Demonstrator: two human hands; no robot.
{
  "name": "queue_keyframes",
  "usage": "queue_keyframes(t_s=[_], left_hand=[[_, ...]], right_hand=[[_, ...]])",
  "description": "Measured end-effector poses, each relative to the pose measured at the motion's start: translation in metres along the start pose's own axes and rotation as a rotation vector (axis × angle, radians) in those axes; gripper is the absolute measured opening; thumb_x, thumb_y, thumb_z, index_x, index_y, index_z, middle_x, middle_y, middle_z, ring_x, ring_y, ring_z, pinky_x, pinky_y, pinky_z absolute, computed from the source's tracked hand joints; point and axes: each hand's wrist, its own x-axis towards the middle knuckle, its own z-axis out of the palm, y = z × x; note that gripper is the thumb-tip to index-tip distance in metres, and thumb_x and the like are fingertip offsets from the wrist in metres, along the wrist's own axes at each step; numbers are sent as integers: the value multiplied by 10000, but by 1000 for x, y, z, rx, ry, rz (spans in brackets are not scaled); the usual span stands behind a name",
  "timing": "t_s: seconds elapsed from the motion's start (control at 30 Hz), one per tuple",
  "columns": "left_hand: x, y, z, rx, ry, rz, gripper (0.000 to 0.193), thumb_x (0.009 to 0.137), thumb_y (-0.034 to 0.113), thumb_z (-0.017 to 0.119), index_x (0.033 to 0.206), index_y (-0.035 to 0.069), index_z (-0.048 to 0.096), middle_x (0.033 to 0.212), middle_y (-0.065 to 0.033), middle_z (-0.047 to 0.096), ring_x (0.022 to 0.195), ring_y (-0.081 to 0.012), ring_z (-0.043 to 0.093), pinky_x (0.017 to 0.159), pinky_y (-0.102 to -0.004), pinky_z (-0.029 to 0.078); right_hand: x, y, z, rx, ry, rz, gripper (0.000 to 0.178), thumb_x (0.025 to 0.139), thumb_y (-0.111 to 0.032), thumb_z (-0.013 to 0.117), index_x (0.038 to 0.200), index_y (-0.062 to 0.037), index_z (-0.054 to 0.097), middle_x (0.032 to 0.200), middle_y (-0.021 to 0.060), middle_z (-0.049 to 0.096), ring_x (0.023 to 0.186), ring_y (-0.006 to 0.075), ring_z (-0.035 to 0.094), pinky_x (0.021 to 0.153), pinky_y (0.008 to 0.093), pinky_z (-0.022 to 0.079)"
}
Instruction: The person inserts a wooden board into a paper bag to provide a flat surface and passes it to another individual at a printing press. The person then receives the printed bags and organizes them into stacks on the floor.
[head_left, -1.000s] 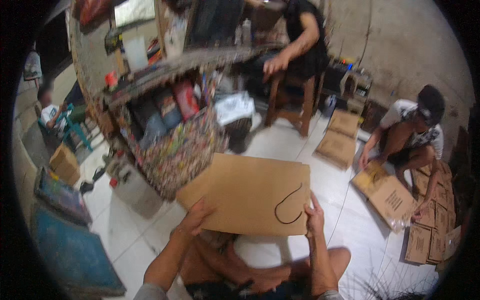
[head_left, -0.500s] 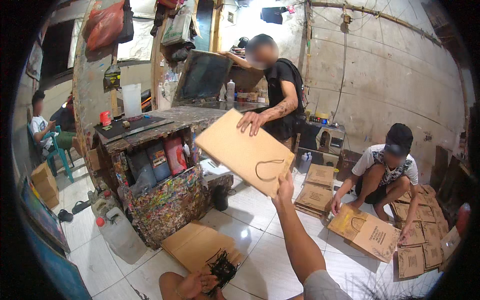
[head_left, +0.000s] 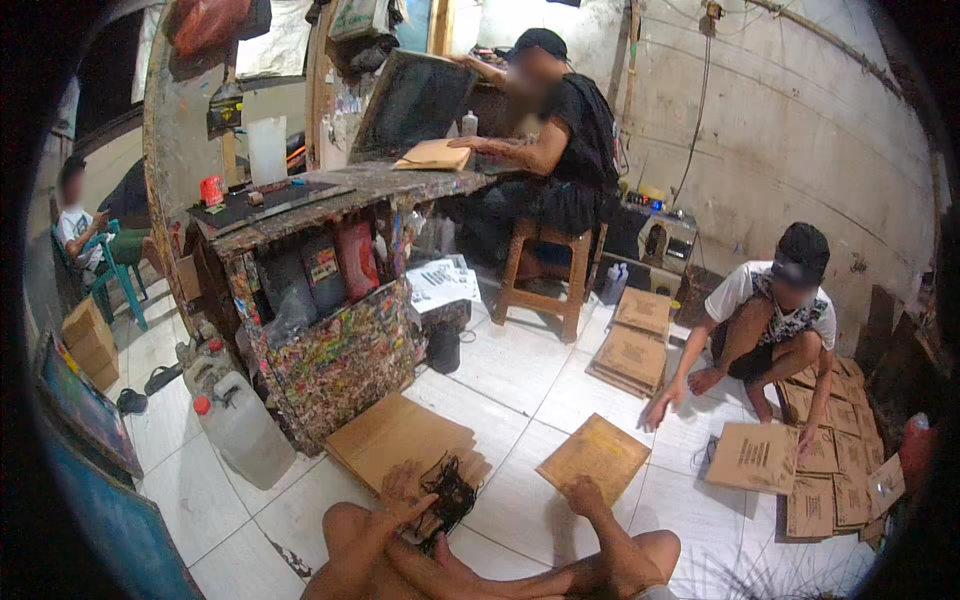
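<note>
My right hand (head_left: 583, 494) grips the near edge of a flat tan board (head_left: 598, 455) with yellow stains, low over the tiled floor. My left hand (head_left: 406, 493) is at the near side of a stack of brown paper bags (head_left: 385, 440), its fingers apart. Beside its fingertips lies a tangled bunch of black cords (head_left: 450, 492), on the stack's right corner. Motion blur hides whether the fingers touch the cords. My bare crossed legs (head_left: 490, 580) are just below both hands.
A crouching person (head_left: 775, 310) at right handles a printed bag (head_left: 752, 457) beside rows of bags (head_left: 835, 460). Another person sits on a brown stool (head_left: 545, 270) at the workbench (head_left: 330, 205), a hand on a bag (head_left: 433, 154). Plastic jerrycans (head_left: 240, 430) stand left.
The bag my right hand held out has reached the workbench under the other person's hand, and that person now sits. My right hand has come down onto the stained board, formerly with the crouching person.
</note>
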Motion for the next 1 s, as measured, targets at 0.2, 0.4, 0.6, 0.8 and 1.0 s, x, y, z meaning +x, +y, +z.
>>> queue_keyframes(t_s=[0.2,0.4,0.6,0.8,1.0], left_hand=[[-4,-10,18,91,-75,-62,606,831,366,579,1340,67,444,1315,-218,480,1184,-424,462,975,-547,365],[2,13,-18,67,-29,122,487,840,275,584,1288,97,514,1269,-186,518,1148,-401,496,931,-461,430],[6,35,-35,149,-58,209,296,878,163,500,1151,129,610,1157,-161,587,1048,-367,563,853,-420,492],[13,35,-35,258,-119,125,246,834,113,590,1077,96,624,1041,-119,605,966,-330,588,810,-430,503],[16,40,-36,18,35,53,216,829,96,587,1040,62,616,1003,-142,617,954,-353,587,784,-422,496]], right_hand=[[-59,12,35,-46,-318,300,888,782,-620,578,1469,-185,221,1537,193,135,1347,536,160,992,749,144],[-56,-24,11,-32,-601,31,543,821,-464,573,1226,-102,564,1163,213,591,1080,358,571,906,488,448],[-39,73,3,-68,-139,463,671,830,-312,612,1369,-11,351,1428,289,318,1265,483,374,988,556,382],[-42,25,-46,70,-181,684,978,542,-390,887,1292,-26,375,1279,216,423,1210,431,405,960,572,392],[-44,8,-50,106,-203,781,1064,490,-412,905,1307,4,366,1305,250,405,1246,421,388,995,566,343]])
